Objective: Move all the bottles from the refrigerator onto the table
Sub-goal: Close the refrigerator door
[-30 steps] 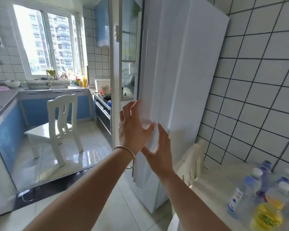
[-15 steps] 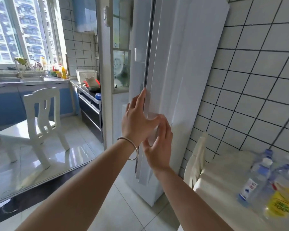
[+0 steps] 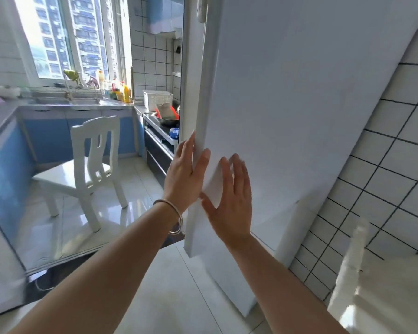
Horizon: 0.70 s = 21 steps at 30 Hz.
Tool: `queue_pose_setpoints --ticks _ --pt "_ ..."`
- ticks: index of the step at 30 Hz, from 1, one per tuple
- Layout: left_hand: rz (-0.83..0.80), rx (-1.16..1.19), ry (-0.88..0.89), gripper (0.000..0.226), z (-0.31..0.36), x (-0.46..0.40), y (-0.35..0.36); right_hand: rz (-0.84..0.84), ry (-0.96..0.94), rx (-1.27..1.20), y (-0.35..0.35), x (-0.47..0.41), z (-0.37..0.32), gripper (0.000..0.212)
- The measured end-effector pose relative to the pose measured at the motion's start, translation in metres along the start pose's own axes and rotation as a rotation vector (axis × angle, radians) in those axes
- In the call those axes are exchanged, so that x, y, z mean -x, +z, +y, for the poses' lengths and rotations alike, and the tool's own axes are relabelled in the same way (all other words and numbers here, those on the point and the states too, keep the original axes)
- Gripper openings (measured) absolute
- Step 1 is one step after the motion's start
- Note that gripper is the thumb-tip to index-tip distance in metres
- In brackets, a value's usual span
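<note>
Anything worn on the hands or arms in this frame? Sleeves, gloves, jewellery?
No gloves and no sleeves in view: both forearms are bare as far as the frame shows. The left hand has a thin plain silver bangle hanging loosely at the wrist. The right hand and its wrist carry nothing, with no rings, watch or markings visible on either hand.
</note>
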State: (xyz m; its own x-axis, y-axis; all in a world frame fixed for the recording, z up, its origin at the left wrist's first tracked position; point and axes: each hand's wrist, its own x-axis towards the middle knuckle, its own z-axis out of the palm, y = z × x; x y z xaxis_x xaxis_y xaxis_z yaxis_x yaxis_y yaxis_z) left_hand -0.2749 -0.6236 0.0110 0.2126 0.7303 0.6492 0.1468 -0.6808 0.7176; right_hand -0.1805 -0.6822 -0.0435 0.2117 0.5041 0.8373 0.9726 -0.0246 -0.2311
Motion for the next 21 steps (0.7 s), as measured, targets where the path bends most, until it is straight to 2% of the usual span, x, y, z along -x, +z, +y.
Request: queue_pose_setpoints --ticks 6,10,12,16,21 --pt "0.063 0.123 -0.012 0.064 -0.069 -0.068 0.002 0.036 -0.109 0.051 0.078 -0.055 0.019 0.065" --pt "0.117 0.005 0.003 0.062 -0.110 -0.117 0.006 0.065 -0.179 0.118 0.125 -0.097 0.034 0.061" --pt "0.098 -0.054 -0.012 0.058 -0.130 -0.139 0.011 0.058 -0.190 0.153 0.146 -0.113 0.040 0.059" --pt "0.036 -0.020 -0.059 0.066 -0.169 -0.183 0.028 0.030 -0.193 0.255 0.186 -0.140 0.051 0.058" --pt "-0.046 0.007 -0.054 0.071 -0.213 -0.244 0.053 0.038 -0.185 0.426 0.233 -0.173 0.078 0.071"
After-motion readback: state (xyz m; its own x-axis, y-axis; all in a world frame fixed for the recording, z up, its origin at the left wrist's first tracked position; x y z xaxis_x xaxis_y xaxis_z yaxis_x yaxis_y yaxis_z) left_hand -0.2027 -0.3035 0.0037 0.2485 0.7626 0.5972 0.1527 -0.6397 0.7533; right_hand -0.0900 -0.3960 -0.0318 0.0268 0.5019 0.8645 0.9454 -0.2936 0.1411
